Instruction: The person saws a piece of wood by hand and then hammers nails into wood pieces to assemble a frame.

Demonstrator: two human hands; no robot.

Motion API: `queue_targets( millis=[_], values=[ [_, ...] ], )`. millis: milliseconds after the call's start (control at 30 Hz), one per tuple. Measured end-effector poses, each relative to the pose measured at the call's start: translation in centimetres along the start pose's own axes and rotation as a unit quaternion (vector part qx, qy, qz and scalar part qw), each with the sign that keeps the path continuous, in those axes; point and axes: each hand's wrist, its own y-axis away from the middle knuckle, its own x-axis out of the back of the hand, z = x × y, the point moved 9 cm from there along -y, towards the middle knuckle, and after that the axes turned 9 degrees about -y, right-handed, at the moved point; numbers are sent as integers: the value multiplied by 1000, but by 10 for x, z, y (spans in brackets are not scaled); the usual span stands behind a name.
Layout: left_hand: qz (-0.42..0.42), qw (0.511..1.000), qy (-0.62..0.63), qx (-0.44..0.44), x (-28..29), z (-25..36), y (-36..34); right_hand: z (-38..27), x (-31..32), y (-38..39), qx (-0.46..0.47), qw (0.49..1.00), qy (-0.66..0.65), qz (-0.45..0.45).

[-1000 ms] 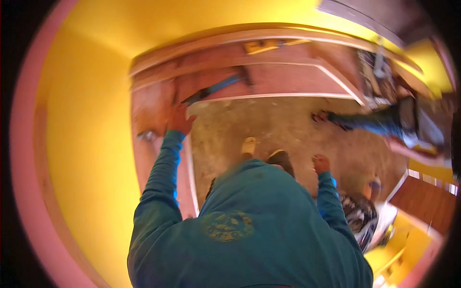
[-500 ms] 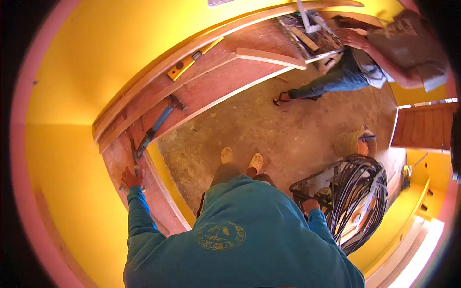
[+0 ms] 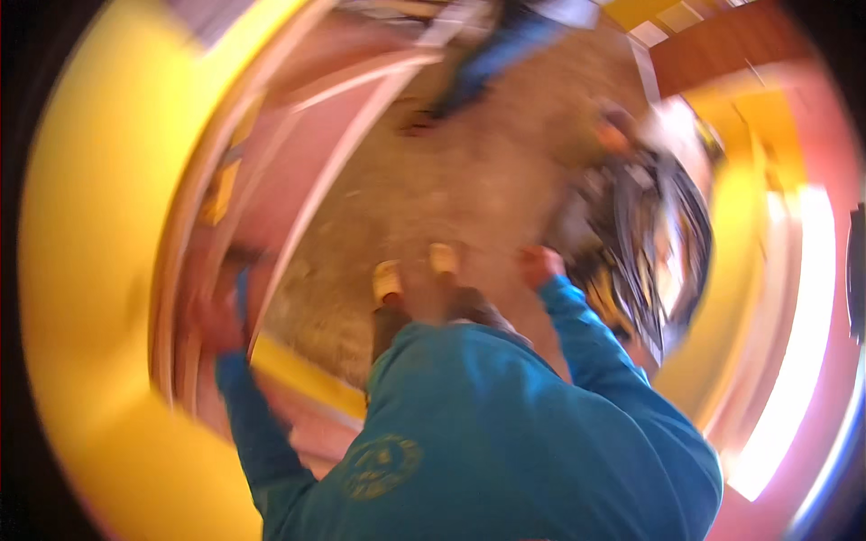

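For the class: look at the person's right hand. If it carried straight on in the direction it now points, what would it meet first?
Probably the dark coil of cables on the floor, just beyond the right hand. The frame is blurred, so depth and the gap between them are unclear.

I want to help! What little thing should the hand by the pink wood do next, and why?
Probably just steady its hold first: the left hand seems to rest on the pink wooden frame, but the picture is too blurred to show a grip. The right hand hangs free.
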Motion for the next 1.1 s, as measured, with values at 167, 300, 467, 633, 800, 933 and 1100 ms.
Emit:
queue_targets(
  millis=[167,300,467,633,800,933,1100],
  values=[
    [96,981,56,-159,42,59,23,-9,-12,84,-296,944,100,-107],
    [-107,901,289,-304,38,181,73,63,-3,171,-329,942,43,-52],
    [-339,771,276,-463,25,278,112,142,-9,260,-413,909,49,6],
    [-308,760,163,-549,16,338,106,154,-9,309,-402,909,109,1],
    [-350,769,159,-511,9,395,125,172,9,376,-508,845,-62,155],
    [-374,676,124,-623,16,440,183,202,14,407,-524,834,-51,163],
    [-436,645,48,-626,-7,430,207,200,22,397,-592,788,-139,96]
  ],
)
